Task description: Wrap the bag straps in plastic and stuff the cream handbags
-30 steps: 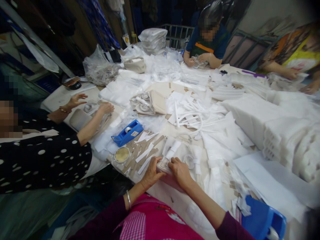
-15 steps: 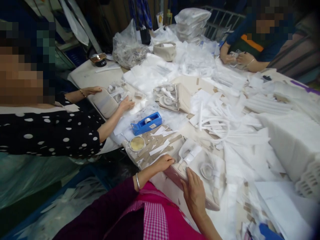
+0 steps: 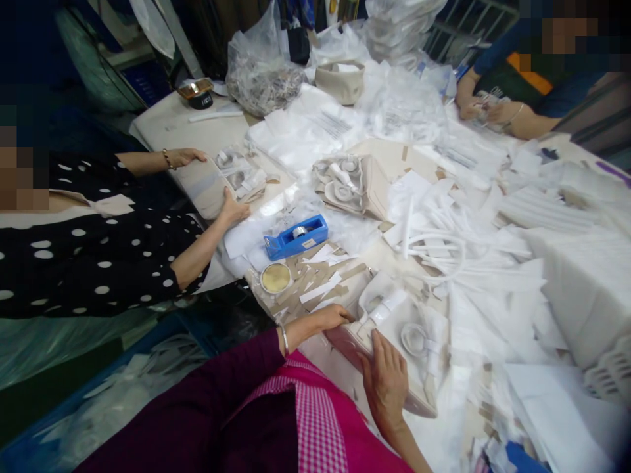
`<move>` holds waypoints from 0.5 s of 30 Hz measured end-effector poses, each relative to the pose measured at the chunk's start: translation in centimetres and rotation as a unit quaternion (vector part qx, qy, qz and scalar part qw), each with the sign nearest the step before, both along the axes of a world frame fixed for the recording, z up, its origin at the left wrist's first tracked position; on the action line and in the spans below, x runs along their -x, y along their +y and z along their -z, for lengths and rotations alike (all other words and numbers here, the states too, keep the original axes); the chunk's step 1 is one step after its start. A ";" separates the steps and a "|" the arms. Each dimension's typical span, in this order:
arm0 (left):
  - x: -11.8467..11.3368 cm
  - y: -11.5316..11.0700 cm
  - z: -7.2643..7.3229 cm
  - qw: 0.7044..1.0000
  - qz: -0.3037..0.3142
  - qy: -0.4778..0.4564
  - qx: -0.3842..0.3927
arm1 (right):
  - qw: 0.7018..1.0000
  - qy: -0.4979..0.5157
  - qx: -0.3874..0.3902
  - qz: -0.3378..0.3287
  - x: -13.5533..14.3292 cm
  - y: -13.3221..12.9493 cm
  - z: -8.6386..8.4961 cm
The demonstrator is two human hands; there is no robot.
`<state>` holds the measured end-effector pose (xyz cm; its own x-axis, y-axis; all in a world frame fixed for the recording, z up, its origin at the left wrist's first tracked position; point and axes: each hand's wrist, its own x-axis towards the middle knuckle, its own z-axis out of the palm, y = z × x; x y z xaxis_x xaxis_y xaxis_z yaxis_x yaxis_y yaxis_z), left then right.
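Note:
A pale beige-pink handbag (image 3: 351, 347) lies at the table's near edge, its wrapped handles and a coiled strap in clear plastic (image 3: 414, 339) on top. My left hand (image 3: 336, 316) grips the bag's left end, the fingertips partly hidden behind its edge. Farther right, my right hand (image 3: 387, 374) clasps the near side, fingers over the upper edge and thumb below them. Beyond my left hand lie paper and card strips (image 3: 320, 289) beside a round tin with yellowish contents (image 3: 276, 278).
A blue tape dispenser (image 3: 296, 238) stands past the tin. Another wrapped bag (image 3: 372, 190) sits mid-table. White tubes and foam sheets (image 3: 438, 256) cover the right. At left, a co-worker's hands (image 3: 235, 209) hold a similar bag; another person (image 3: 517, 112) works at the far right.
The view has shifted a little, so the table appears lower and farther right. My hands keep their hold on the handbag. The left co-worker's near hand has drawn back toward their bag's edge.

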<state>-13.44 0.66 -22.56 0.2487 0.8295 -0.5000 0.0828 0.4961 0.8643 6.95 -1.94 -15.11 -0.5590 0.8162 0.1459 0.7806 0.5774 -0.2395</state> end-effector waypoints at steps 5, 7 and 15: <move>-0.4 0.9 0.3 0.996 -0.020 -0.078 0.029 | 1.000 0.000 -0.004 -0.007 0.1 0.3 0.2; -0.1 1.1 -0.3 0.994 -0.035 -0.097 0.041 | 1.000 0.006 -0.005 -0.013 0.1 0.4 0.1; -0.4 1.7 -2.1 0.975 -0.120 -0.155 0.102 | 0.999 0.027 0.001 -0.030 0.0 0.6 -0.3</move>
<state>-13.05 2.35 -20.45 0.2248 0.7740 -0.5920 -0.3075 0.6328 0.7106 7.00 -1.36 -14.82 -0.5986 0.7817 0.1753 0.7300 0.6224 -0.2824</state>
